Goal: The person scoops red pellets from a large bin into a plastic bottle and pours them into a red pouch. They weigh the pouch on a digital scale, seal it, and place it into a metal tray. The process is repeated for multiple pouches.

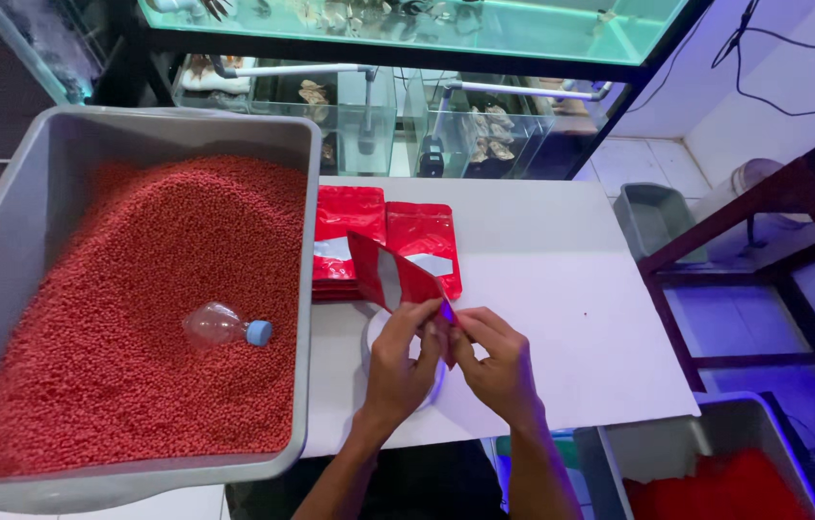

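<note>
**Overhead: both hands pinching a red pouch above a white table**

Centrally, held up between both hands: a red pouch [396,277] with a silvery panel, tilted, its lower end gripped just above a round white dish [372,332] on the white table [562,289]. Left hand [400,358] clenched on the pouch's bottom edge, fingers curled over it. Right hand [496,356] pinching the same edge from the other side, thumb and fingertips pressed against the foil. Hands touching each other at the pouch.

Just behind the held pouch, lying flat on the table: a small stack of red pouches [383,241] of the same kind, side by side and overlapping.

Left of the hands, resting partly on the table: a large grey tub [303,289] heaped with small red pellets [138,318]. Half sunk in the pellets, lying on its side: a cut clear plastic bottle [220,325] with a blue cap.

Lower right, beside the table's corner: a second grey tub [764,424] with more red pellets inside. Farther back, past the table: glass aquarium tanks [427,106] on a dark rack. Right of the table: a small grey bin [658,217] on the tiled floor.
</note>
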